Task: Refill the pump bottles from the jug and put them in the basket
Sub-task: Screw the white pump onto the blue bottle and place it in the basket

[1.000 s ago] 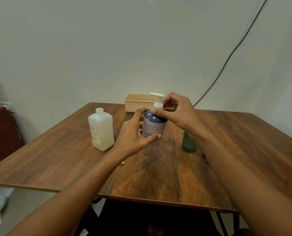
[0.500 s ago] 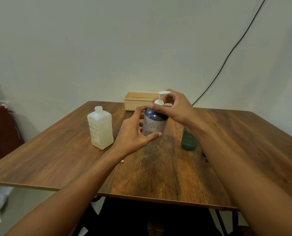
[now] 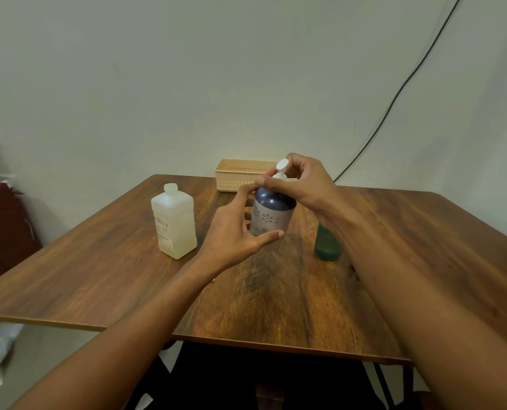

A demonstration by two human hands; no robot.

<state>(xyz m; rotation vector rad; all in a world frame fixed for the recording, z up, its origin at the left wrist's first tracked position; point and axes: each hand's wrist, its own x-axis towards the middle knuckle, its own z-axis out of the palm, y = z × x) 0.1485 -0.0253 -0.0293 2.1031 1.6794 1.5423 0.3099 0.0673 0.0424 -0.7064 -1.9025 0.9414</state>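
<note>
A purple pump bottle [image 3: 271,216] with a flower pattern stands upright at the table's middle. My left hand [image 3: 236,232] wraps its body from the left. My right hand [image 3: 301,184] grips its white pump head [image 3: 282,167] and collar from the right. A white translucent jug [image 3: 173,221] with no cap stands to the left, apart from my hands. A green bottle [image 3: 326,247] stands to the right, its top hidden behind my right forearm. A beige slotted basket [image 3: 240,174] sits at the table's far edge against the wall.
The brown wooden table [image 3: 276,291] has its front edge close to me. A black cable [image 3: 394,99] runs down the wall at the right. A dark red object [image 3: 0,223] stands off the table's left side. A small white scrap [image 3: 213,280] lies under my left wrist.
My right hand has turned the white pump head, whose nozzle swung from pointing left to facing the camera. The left hand has kept its hold on the bottle's body.
</note>
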